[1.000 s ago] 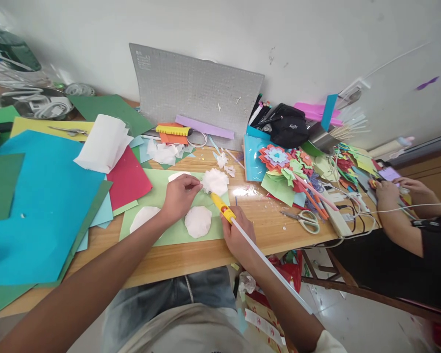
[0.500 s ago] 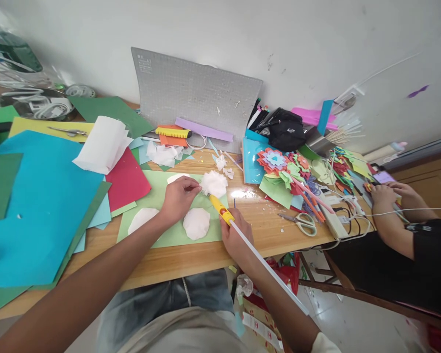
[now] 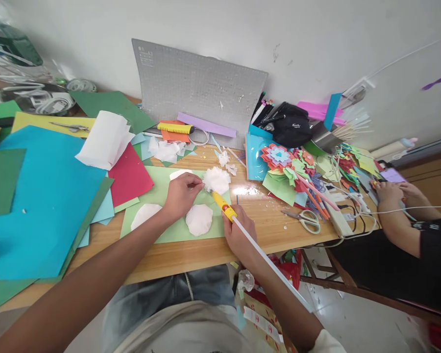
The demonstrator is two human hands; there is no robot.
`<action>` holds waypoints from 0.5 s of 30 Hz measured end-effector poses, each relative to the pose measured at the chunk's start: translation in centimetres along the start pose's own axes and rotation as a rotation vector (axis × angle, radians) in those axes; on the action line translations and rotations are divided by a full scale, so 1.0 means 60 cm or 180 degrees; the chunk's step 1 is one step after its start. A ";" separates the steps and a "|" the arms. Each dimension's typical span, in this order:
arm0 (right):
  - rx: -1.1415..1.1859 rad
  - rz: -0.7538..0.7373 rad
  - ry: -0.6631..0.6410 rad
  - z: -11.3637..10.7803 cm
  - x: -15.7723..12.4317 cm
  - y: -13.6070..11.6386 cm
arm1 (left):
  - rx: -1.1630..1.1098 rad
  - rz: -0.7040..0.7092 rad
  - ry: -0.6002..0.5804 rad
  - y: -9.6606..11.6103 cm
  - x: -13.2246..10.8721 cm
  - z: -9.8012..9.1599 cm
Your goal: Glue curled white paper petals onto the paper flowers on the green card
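My right hand (image 3: 239,230) is wrapped round a yellow hot glue gun (image 3: 224,207), from whose back a long white glue stick (image 3: 272,264) runs along my forearm. Its tip points at a ruffled white paper flower (image 3: 217,180) lying on a light green sheet (image 3: 172,234). At the flower's left edge my left hand (image 3: 183,193) is closed in a pinch; what the fingertips hold, if anything, is too small to make out. Round white paper pieces lie on the same sheet: one near the front (image 3: 199,220), one partly under my left forearm (image 3: 145,215), and one behind my left hand (image 3: 180,174).
Coloured paper (image 3: 55,196) and a white tissue stack (image 3: 106,139) cover the left side. Behind are a yellow cutter (image 3: 175,128) and a leaning grey cutting mat (image 3: 202,88). Scissors (image 3: 306,220), paper flowers (image 3: 279,157) and a power strip (image 3: 338,221) lie right, beside another person's hands (image 3: 391,191).
The view has shifted slightly, so everything sits a little further right and higher. Both hands, the glue gun and the flower keep nearly the same places relative to each other.
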State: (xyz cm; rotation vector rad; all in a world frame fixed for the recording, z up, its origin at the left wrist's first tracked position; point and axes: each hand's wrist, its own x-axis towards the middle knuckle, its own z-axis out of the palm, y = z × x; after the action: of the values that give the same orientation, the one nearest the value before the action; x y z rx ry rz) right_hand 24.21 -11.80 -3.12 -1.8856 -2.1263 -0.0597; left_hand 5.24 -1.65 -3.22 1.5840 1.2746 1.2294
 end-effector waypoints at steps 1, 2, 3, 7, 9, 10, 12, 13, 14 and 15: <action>0.0015 0.0000 0.0007 0.000 0.000 0.000 | -0.0013 -0.0009 0.0004 0.000 0.000 0.000; 0.0038 -0.0004 0.0013 -0.001 0.000 -0.001 | -0.0025 -0.0020 0.0007 0.001 0.000 0.000; 0.0066 -0.0009 0.0019 -0.002 0.000 -0.002 | -0.0036 -0.0029 0.0008 0.001 0.000 0.000; 0.0155 -0.0067 -0.0013 -0.012 0.005 -0.008 | 0.0006 -0.0050 -0.0021 0.004 0.001 -0.002; 0.0133 -0.0088 -0.0078 -0.019 0.008 -0.012 | 0.0027 -0.0048 -0.0025 0.005 0.001 -0.002; 0.0111 -0.0091 -0.0118 -0.023 0.010 -0.014 | 0.0031 -0.0045 -0.0019 0.005 0.001 -0.002; 0.0056 -0.0066 -0.0185 -0.029 0.012 -0.016 | 0.0036 -0.0042 -0.0005 0.005 0.001 -0.002; 0.0025 -0.0049 -0.0218 -0.032 0.013 -0.017 | 0.0044 -0.0041 -0.0008 0.005 0.001 -0.002; -0.0012 -0.0032 -0.0252 -0.035 0.014 -0.018 | 0.0048 -0.0041 -0.0009 0.005 0.001 -0.002; -0.0055 -0.0018 -0.0288 -0.037 0.016 -0.020 | 0.0049 -0.0041 -0.0015 0.004 0.001 -0.002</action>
State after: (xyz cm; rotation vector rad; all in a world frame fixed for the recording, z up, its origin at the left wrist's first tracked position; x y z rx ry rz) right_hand 23.39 -11.56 -0.56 -1.9265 -2.1969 0.0061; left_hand 5.19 -1.64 -2.93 1.5863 1.2922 1.2098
